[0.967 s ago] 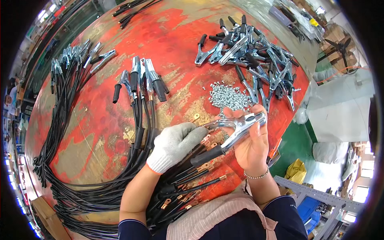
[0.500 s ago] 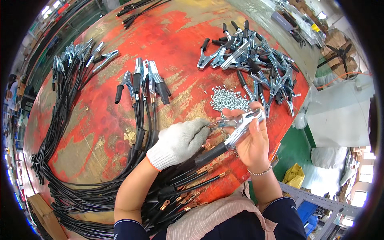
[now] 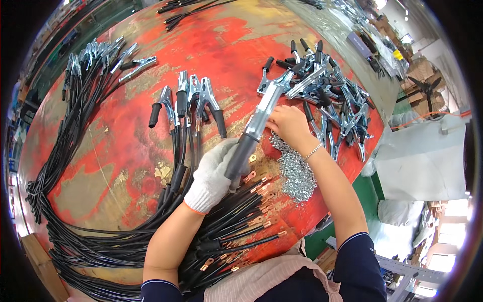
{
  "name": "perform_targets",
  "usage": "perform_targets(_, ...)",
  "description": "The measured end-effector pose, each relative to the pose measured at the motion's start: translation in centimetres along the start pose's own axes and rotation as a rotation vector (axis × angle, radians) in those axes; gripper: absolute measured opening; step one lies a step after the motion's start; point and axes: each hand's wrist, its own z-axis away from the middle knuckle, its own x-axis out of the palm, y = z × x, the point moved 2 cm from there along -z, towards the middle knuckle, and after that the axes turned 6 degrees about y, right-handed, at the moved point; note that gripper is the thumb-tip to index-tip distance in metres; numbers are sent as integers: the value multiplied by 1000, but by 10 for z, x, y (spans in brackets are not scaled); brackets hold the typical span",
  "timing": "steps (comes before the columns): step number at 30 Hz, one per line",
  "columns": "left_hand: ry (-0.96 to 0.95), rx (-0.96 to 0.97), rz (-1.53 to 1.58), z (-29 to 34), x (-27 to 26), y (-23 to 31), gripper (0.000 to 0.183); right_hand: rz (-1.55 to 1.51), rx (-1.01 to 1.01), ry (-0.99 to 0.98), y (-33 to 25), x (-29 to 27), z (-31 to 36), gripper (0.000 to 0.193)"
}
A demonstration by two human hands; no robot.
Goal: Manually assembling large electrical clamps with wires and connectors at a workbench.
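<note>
My left hand [image 3: 214,171], in a white knit glove, is closed around the black sleeved handle of a silver spring clamp [image 3: 262,113], which points up and to the right. Bare and with a beaded bracelet at the wrist, my right hand [image 3: 291,125] reaches over the upper part of the small metal fasteners [image 3: 296,173]. Its fingers are bent inward beside the clamp, their tips partly hidden. Left of the clamp, several similar clamps [image 3: 204,95] lie attached to black cables. Loose cables with copper lugs [image 3: 256,221] lie below my left hand.
A heap of silver clamps with black handles [image 3: 327,90] lies at the right of the red worn table [image 3: 126,136]. A long bundle of black cables with clamps [image 3: 75,121] curves along the left. More cables [image 3: 186,12] lie at the far edge. A fan [image 3: 426,88] stands beyond the table.
The right hand has left the clamp and moved up and left to the fasteners. The left hand now grips the clamp's handle, and the clamp has swung more upright.
</note>
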Motion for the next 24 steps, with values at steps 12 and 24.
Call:
perform_targets(12, -56, 232, -659, 15, 13, 8, 30, -1579, 493, 106, -49, -26, 46, 18)
perform_targets(24, 6, 618, -1134, 25, 23, 12, 35, -1749, 722, 25, -58, -48, 81, 32)
